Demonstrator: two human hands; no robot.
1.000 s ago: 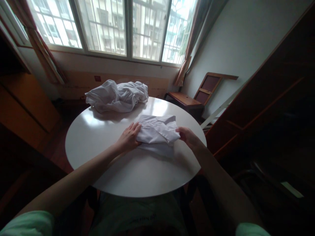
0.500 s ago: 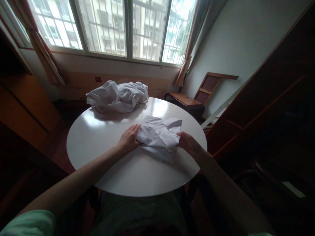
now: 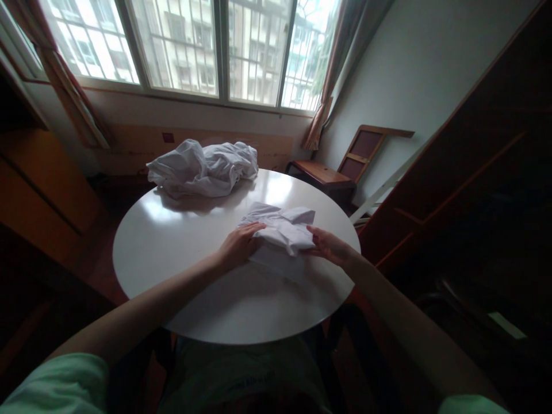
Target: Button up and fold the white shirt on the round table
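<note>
A folded white shirt (image 3: 280, 227) with collar-like flaps at its far side rests in a small bundle right of the table's middle. My left hand (image 3: 241, 242) lies over its left near edge, fingers stretched across the top of the cloth and the thumb hidden. At the right edge, my right hand (image 3: 325, 244) pinches the fabric, thumb above and fingers underneath. The near edge of the bundle appears slightly raised between both hands. Farther back stands a crumpled heap of white cloth (image 3: 207, 167), which neither hand touches.
The round white table (image 3: 172, 259) fills the middle, its near edge close to my body. Beyond its far right side is a wooden chair (image 3: 323, 172). A dark wooden panel (image 3: 431, 190) leans in at the right. Barred windows (image 3: 181, 52) with tied curtains (image 3: 71, 86) are behind.
My left hand has slid right and further onto the shirt. My right hand has shifted slightly up along the right edge, and the near edge has been tucked or curled. The heap stays put.
</note>
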